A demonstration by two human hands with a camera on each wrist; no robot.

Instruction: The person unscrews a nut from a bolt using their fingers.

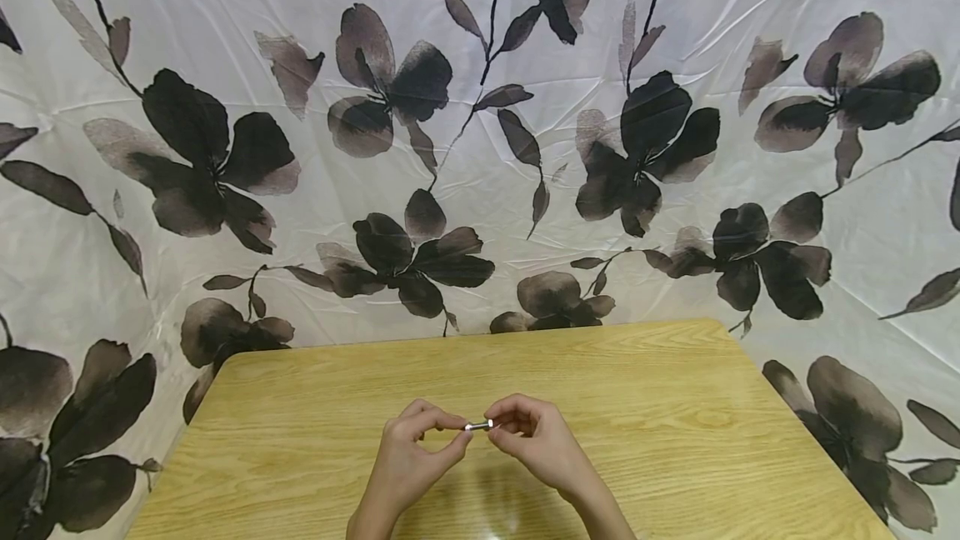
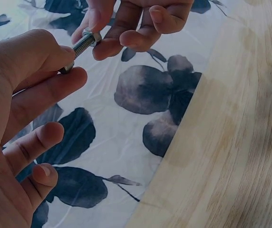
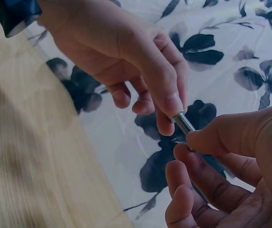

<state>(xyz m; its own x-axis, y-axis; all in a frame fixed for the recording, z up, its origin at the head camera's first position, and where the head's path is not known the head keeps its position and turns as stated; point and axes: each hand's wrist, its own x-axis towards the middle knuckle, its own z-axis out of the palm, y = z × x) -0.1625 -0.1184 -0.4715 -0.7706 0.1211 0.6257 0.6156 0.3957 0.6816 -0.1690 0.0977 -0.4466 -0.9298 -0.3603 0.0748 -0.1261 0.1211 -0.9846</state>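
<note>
Above the wooden table (image 1: 645,390), a small silver threaded bolt (image 1: 478,426) spans the space between both hands. My left hand (image 1: 408,461) pinches one end of it between thumb and index finger. My right hand (image 1: 543,444) pinches the opposite end the same way. In the left wrist view, bare thread of the bolt (image 2: 82,45) shows between the fingertips, and a wider nut-like piece (image 2: 95,37) sits at the right hand's end. Fingertips partly cover both ends. The other fingers of both hands are loosely bent, away from the bolt.
A white cloth (image 1: 517,190) with dark flower prints hangs behind the table and down both sides. The table's rounded far edge lies close to that cloth. A dark band (image 3: 17,16) is worn on the left wrist.
</note>
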